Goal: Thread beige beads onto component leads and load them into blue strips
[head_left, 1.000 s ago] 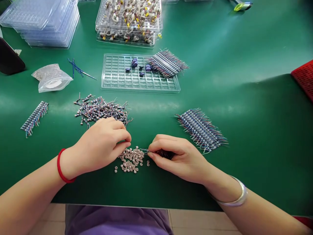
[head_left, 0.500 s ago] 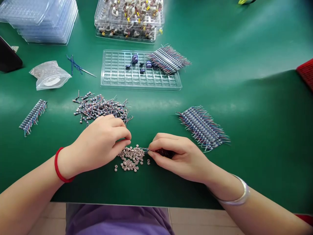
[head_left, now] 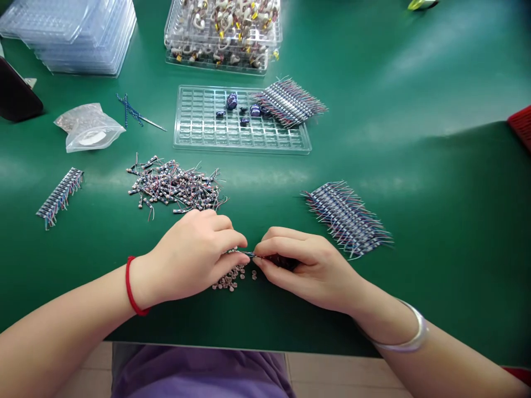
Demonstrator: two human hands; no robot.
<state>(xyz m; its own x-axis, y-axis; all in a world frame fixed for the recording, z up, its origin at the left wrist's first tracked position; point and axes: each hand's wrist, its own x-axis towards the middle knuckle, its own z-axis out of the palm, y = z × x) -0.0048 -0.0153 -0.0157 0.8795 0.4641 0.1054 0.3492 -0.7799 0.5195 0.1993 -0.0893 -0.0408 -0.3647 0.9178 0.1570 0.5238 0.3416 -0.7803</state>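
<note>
Over the table, my right hand (head_left: 307, 265) pinches a small bundle of thin wires (head_left: 250, 254) between thumb and index finger. A dark part of what it holds sits inside the palm, mostly hidden. My left hand (head_left: 199, 254), wearing a red wristband, is at the free wire ends with thumb and index finger curled round them; whatever lies between those fingertips is too small to make out. Beneath the left fingers, a pile of small round pinkish-grey discs (head_left: 228, 281) is partly covered. Behind that hand lies a loose heap of small wired components (head_left: 176, 185).
Rows of wired components (head_left: 348, 218) lie at right, with a shorter row (head_left: 61, 193) at left. A clear compartment tray (head_left: 199, 132) holds dark blue pieces and another wired block (head_left: 290, 102). Farther back are filled trays (head_left: 224, 33), stacked clear trays (head_left: 83, 44), a plastic bag (head_left: 91, 130) and tweezers (head_left: 151, 122).
My left hand has moved right and slightly nearer me, from beside the discs to the wire ends, covering more of the pile. My right hand keeps its pinch in nearly the same place.
</note>
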